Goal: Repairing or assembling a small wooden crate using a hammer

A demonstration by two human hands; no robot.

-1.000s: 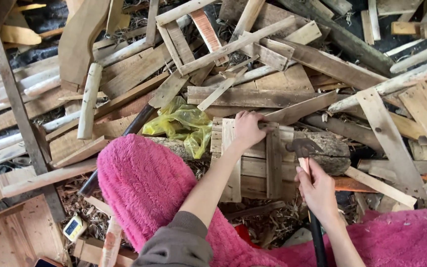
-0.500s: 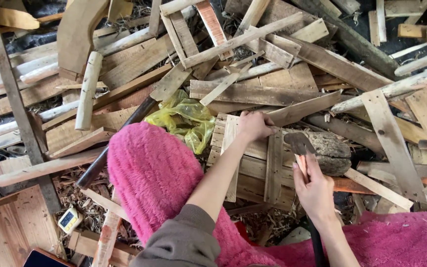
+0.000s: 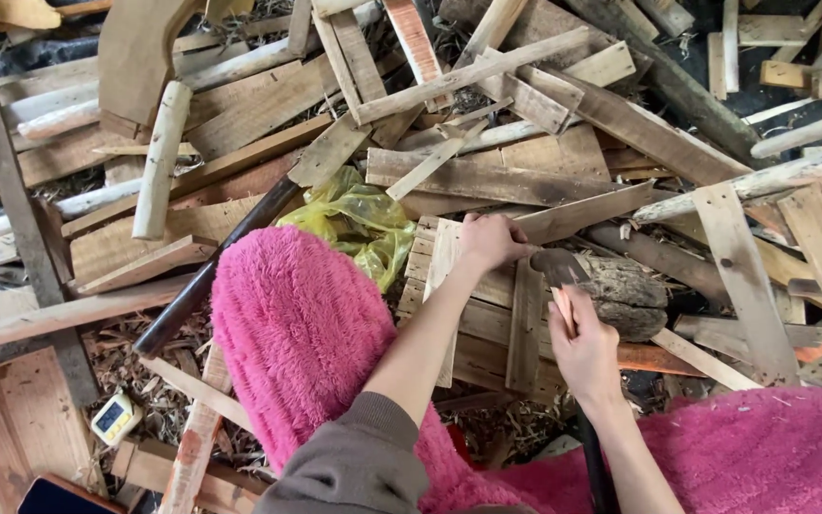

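Nearest the camera, the person's knees in fuzzy pink trousers (image 3: 306, 333) are filling the lower frame, with a grey sleeve (image 3: 359, 466) lying over them. Compared with 1 second ago, the view is sitting closer and the left hand has slid slightly along the slatted panel, while the right hand is staying on the tool at about the same spot; judging from that, the wood is being steadied rather than struck at this instant. The right hand (image 3: 584, 350) is closing firmly around the pale handle of a hatchet (image 3: 559, 271), fingers wrapped tight, the dark blade pointing away from the wrist and hanging just above the panel. Beyond it and to its left, the left hand (image 3: 489, 240) is curling its fingers over the far edge of the wooden slat panel (image 3: 487, 305), gripping it narrowly rather than spreading flat. Just right of the blade, a rough grey log (image 3: 625, 295) is lying beside the panel. Left of the left hand, a crumpled yellow plastic bag (image 3: 359, 221) is resting against the knee. Further out, 1 dark pipe (image 3: 211, 271) is slanting away, and a heap of scrap boards (image 3: 487, 76) is spreading across the far ground.
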